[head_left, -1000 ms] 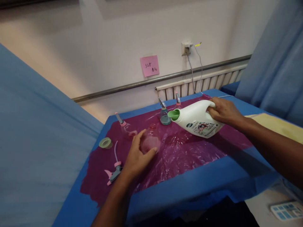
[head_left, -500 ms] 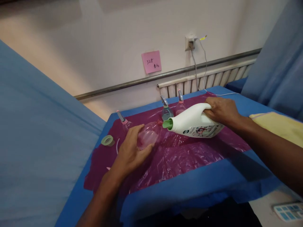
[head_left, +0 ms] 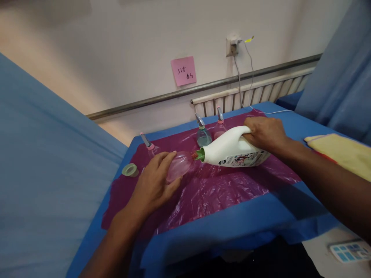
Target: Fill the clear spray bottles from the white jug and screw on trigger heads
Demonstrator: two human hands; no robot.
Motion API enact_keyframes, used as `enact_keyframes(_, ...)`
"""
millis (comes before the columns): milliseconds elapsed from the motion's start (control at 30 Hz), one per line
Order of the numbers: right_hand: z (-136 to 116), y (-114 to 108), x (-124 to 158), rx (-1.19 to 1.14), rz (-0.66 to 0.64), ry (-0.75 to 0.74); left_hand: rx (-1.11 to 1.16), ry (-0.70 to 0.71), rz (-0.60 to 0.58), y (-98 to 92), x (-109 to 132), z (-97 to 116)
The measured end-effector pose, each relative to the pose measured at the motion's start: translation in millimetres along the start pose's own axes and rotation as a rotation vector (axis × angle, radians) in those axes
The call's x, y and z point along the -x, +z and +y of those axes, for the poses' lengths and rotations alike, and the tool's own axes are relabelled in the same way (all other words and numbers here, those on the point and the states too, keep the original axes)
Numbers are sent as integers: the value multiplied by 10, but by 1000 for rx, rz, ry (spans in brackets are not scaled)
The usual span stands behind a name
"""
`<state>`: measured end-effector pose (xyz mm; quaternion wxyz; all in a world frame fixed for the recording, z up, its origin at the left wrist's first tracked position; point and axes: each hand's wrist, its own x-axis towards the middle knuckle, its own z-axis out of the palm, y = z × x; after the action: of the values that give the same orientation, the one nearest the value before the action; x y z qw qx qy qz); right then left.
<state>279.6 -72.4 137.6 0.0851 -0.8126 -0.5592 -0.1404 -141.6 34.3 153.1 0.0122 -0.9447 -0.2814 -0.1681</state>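
Note:
My left hand (head_left: 153, 181) is wrapped round a clear pink bottle (head_left: 181, 164) with no sprayer on it, tilted so its red neck points right. My right hand (head_left: 265, 133) grips the handle of a white jug (head_left: 232, 148), tipped on its side with its label facing me. The jug's green spout (head_left: 199, 155) meets the bottle's neck; whether liquid flows, I cannot tell. Behind stand a teal spray bottle (head_left: 203, 137) and a pink spray bottle (head_left: 220, 125), partly hidden by the jug. Beyond my left hand is another pink-collared spray bottle (head_left: 151, 147). A pale green cap (head_left: 130, 170) lies to the left.
Purple plastic sheeting (head_left: 208, 193) covers much of the blue table (head_left: 232, 220). A yellow cloth (head_left: 342, 154) lies at the right. Blue curtains (head_left: 52, 166) hang on both sides. A cable (head_left: 237, 73) runs from a wall socket, above a radiator (head_left: 261, 92).
The jug has shifted slightly left, bringing its green spout to the bottle's neck. My left hand and the bottle have moved a little left in view.

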Motion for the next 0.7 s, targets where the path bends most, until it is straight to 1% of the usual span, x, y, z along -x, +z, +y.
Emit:
enact_keyframes(300, -60, -37, -3, 6, -4, -51, -148, 62, -59, -124, -19, 25)
enact_keyframes(567, -145, -72, -17, 12, -58, -82, -285, 63, -124, -180, -67, 115)
enact_keyframes(700, -176, -83, -28, 14, -79, -95, -296, 51, -148, -177, -79, 122)
